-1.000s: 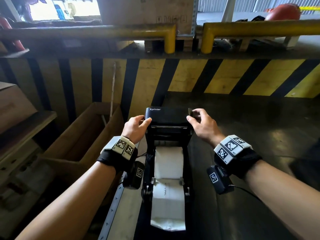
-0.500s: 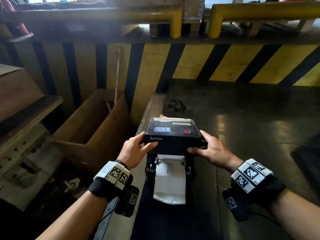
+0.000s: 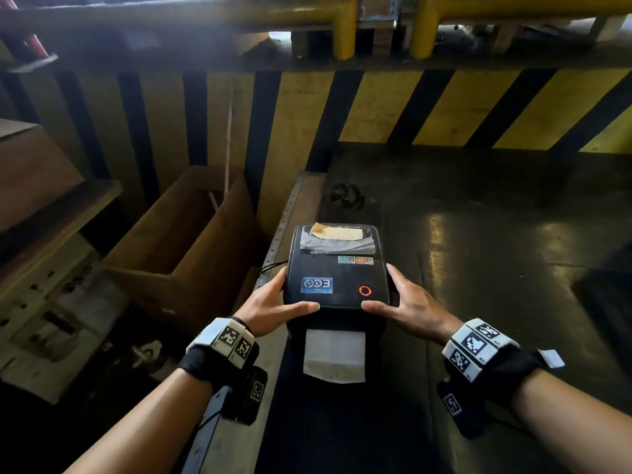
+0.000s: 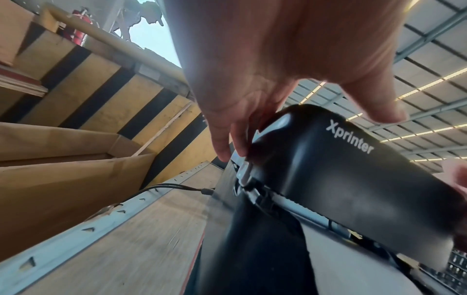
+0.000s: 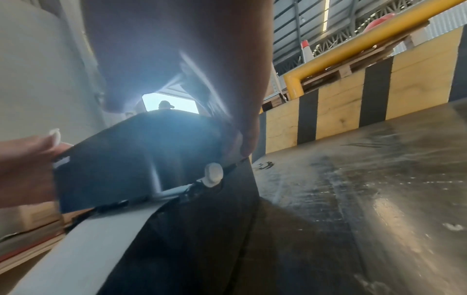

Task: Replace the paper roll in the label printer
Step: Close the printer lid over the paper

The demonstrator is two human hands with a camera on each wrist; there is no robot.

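Observation:
The black Xprinter label printer (image 3: 337,268) stands on the dark table (image 3: 496,268), its lid (image 4: 341,179) lowered almost flat. A narrow gap under the lid's front edge shows in both wrist views. A white paper strip (image 3: 334,357) hangs out of the front slot. My left hand (image 3: 290,295) holds the lid's left front corner, thumb along the front edge and fingers (image 4: 222,143) down its side. At the right front corner my right hand (image 3: 393,295) holds the lid (image 5: 121,159) the same way. The roll inside is hidden.
An open cardboard box (image 3: 191,241) sits below the table's left edge. A yellow and black striped barrier (image 3: 427,107) closes the far side. A thin black cable (image 4: 164,187) runs to the printer's left side. A wooden shelf (image 3: 51,206) is at the far left.
The lid has swung down from upright to nearly flat over the paper bay, both hands following it. The paper inside is now covered, leaving only the front strip showing.

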